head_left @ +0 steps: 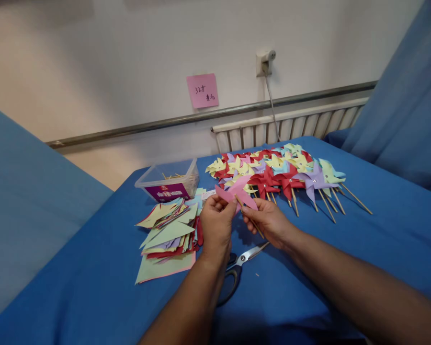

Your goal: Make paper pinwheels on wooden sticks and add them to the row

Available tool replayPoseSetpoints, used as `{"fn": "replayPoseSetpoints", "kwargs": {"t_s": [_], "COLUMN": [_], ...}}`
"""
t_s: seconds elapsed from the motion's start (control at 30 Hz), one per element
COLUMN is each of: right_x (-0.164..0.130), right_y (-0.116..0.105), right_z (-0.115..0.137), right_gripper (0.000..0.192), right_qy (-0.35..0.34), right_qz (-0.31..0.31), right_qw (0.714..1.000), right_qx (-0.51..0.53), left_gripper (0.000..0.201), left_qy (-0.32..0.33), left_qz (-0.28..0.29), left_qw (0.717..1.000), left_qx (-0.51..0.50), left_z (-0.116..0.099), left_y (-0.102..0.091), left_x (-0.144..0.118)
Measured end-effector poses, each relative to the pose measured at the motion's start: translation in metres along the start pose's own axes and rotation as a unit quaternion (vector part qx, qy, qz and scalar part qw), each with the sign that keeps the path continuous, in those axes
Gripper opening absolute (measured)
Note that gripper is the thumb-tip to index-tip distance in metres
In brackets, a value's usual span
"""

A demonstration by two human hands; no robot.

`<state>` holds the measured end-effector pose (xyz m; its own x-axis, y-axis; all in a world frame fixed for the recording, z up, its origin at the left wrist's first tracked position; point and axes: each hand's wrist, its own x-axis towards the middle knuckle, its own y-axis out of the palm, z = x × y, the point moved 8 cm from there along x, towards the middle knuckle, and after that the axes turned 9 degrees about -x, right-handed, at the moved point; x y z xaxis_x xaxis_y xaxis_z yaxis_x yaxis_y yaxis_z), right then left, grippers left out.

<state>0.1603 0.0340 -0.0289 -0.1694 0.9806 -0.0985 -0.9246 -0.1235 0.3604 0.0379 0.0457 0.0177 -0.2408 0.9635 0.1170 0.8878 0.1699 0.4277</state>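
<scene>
Both hands met over the middle of the blue cloth: left hand (pixel 216 225) pinched the near-left edge of a pink pinwheel (pixel 237 190), fingers curled tight on the paper; right hand (pixel 267 220) was closed around the wooden stick (pixel 253 223) under that pinwheel, stick slanting down toward the near right. Pinwheel sat raised above the table, between the two hands, just near of the finished pile. Blue table cloth (pixel 362 249) covered the whole work surface. Far right lay a big heap of finished pinwheels (pixel 280 172), red, yellow, purple, light blue, sticks pointing near-right. Left of the hands, a loose stack of cut coloured paper sheets (pixel 167 235), touching or nearly touching the left hand. Far left of that, a clear plastic box (pixel 168 183) with a purple label, sticks inside. Scissors (pixel 239 268) lay near, under and between the wrists, blades toward the right. Pink sticky note (pixel 202 90) on the far wall.
</scene>
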Motion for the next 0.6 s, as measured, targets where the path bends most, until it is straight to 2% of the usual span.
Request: {"fn": "replayPoseSetpoints", "kwargs": {"t_s": [0.3,0.6], "right_x": [0.0017,0.0020], "right_y": [-0.0043,-0.0044], "right_z": [-0.0016,-0.0014], "right_gripper": [0.045,0.044], "right_qy": [0.020,0.029], "right_qz": [-0.009,-0.024], "right_qw": [1.000,0.999], "right_qx": [-0.013,0.034], "left_gripper": [0.039,0.036], "left_qy": [0.016,0.017], "left_qz": [0.016,0.046], "left_qw": [1.000,0.999], "left_qx": [0.020,-0.005], "left_z": [-0.0006,-0.0062], "left_y": [0.0012,0.0089], "left_x": [0.0002,-0.0044]}}
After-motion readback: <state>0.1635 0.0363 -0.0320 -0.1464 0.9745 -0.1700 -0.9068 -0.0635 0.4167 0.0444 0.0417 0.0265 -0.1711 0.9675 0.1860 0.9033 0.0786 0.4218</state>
